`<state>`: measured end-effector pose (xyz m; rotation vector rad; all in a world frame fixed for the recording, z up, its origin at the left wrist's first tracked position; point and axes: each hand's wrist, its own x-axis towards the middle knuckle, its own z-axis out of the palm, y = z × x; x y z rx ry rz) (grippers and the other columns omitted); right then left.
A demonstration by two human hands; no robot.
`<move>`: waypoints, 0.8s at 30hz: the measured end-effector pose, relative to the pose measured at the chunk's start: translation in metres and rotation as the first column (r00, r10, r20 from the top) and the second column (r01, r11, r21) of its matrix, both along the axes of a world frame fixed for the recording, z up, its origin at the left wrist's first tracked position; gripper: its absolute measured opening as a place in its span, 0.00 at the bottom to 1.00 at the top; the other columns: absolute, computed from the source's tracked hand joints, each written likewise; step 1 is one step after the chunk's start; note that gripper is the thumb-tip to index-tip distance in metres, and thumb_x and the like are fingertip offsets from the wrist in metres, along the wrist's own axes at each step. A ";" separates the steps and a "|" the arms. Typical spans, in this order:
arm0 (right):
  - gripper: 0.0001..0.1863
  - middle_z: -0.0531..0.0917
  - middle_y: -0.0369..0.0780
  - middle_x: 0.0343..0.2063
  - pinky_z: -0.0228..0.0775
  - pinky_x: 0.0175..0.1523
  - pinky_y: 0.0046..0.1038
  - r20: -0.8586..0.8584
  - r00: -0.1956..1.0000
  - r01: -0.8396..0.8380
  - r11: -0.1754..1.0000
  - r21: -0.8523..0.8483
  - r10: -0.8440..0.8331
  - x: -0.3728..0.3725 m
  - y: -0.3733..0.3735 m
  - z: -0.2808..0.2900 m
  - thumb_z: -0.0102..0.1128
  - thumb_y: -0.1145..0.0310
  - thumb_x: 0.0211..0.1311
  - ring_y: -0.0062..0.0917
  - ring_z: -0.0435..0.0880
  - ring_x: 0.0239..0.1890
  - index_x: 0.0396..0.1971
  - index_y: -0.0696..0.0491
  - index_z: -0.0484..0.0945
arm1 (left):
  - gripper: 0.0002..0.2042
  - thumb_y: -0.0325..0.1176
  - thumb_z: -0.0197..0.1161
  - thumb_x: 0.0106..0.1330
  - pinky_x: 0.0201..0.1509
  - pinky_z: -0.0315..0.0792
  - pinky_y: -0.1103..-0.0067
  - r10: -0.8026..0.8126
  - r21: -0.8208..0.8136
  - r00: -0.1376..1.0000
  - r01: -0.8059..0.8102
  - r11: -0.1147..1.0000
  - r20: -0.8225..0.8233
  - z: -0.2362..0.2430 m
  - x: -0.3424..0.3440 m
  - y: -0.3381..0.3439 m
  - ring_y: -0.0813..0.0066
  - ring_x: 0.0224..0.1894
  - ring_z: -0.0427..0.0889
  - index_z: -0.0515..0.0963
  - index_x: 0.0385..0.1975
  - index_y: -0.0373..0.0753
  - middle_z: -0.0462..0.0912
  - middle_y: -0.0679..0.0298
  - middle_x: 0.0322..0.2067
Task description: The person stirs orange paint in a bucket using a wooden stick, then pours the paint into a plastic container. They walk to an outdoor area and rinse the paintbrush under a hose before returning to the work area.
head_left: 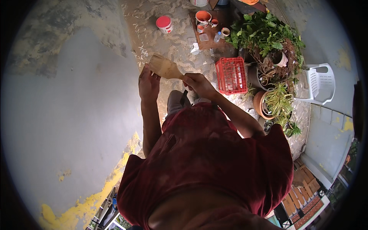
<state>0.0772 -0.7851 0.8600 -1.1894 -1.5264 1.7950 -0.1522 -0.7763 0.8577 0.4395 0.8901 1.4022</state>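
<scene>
My right hand (196,83) is closed round the narrow handle of a wide, flat, pale wooden paintbrush (167,68). The brush is held out ahead of my body, its broad end pointing left. At that broad end is my left hand (148,85), its thumb and fingertips against the bristles. Some of the left fingers are hidden behind the brush. Close to my left forearm stands a grey-painted wall (92,99) with bare, stained patches and yellow paint low down.
A red plastic crate (231,76) stands ahead to the right, beside potted plants (281,99) and a white plastic chair (321,84). Farther off, a red-lidded bucket (164,24) and an open tub of orange paint (203,17) rest on the patterned floor (180,48), strewn with flakes.
</scene>
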 end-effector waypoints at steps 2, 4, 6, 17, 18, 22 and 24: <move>0.21 0.70 0.30 0.19 0.60 0.27 0.21 -0.018 1.000 -0.018 1.000 -0.018 0.018 -0.010 0.037 -0.006 0.46 0.56 0.77 0.13 0.66 0.21 0.26 0.55 0.73 | 0.19 0.44 0.50 0.77 0.67 0.63 0.66 0.053 -0.111 0.991 -0.040 0.993 0.122 -0.010 -0.009 0.030 0.65 0.62 0.70 0.70 0.56 0.35 0.73 0.58 0.58; 0.21 0.71 0.31 0.17 0.64 0.27 0.23 0.006 1.000 -0.004 0.997 -0.082 0.004 -0.020 0.078 -0.014 0.50 0.54 0.74 0.14 0.70 0.20 0.28 0.55 0.78 | 0.19 0.42 0.51 0.76 0.65 0.65 0.67 0.088 -0.190 0.982 -0.055 0.980 0.168 -0.022 -0.019 0.076 0.65 0.59 0.72 0.71 0.56 0.35 0.75 0.58 0.55; 0.21 0.72 0.30 0.18 0.63 0.27 0.22 0.045 0.999 0.001 0.985 -0.174 0.007 -0.031 0.116 -0.020 0.51 0.53 0.73 0.14 0.69 0.20 0.28 0.55 0.78 | 0.19 0.43 0.51 0.76 0.65 0.65 0.67 0.083 -0.246 0.973 -0.028 0.969 0.215 -0.039 -0.029 0.119 0.65 0.59 0.72 0.70 0.57 0.36 0.75 0.59 0.55; 0.24 0.70 0.31 0.20 0.58 0.28 0.22 0.015 0.892 0.437 0.852 -0.288 -0.453 -0.054 0.266 -0.044 0.49 0.48 0.73 0.14 0.67 0.22 0.29 0.55 0.76 | 0.17 0.39 0.53 0.75 0.65 0.65 0.67 -0.435 -0.204 0.865 0.486 0.850 0.250 -0.094 -0.030 0.373 0.68 0.60 0.71 0.70 0.59 0.42 0.73 0.63 0.57; 0.24 0.71 0.31 0.20 0.60 0.29 0.21 0.065 0.893 0.446 0.857 -0.258 -0.445 -0.049 0.275 -0.045 0.48 0.48 0.74 0.14 0.69 0.23 0.30 0.55 0.75 | 0.16 0.38 0.54 0.74 0.64 0.65 0.68 -0.479 -0.201 0.849 0.521 0.829 0.223 -0.095 -0.023 0.388 0.69 0.59 0.72 0.71 0.58 0.42 0.74 0.63 0.57; 0.15 0.75 0.36 0.21 0.67 0.32 0.29 0.128 0.819 0.569 0.821 -0.052 -0.559 -0.038 0.306 -0.086 0.55 0.58 0.70 0.22 0.73 0.25 0.38 0.57 0.76 | 0.11 0.33 0.55 0.73 0.54 0.72 0.70 -0.590 -0.177 0.805 0.590 0.788 0.057 -0.108 -0.006 0.438 0.73 0.48 0.80 0.75 0.52 0.42 0.81 0.65 0.47; 0.13 0.78 0.40 0.23 0.70 0.36 0.30 0.238 0.789 0.597 0.799 -0.072 -0.567 -0.027 0.330 -0.094 0.57 0.61 0.68 0.24 0.77 0.28 0.41 0.56 0.76 | 0.08 0.30 0.55 0.73 0.50 0.74 0.70 -0.556 -0.289 0.831 0.530 0.797 -0.007 -0.116 0.015 0.455 0.73 0.40 0.82 0.77 0.48 0.41 0.82 0.64 0.42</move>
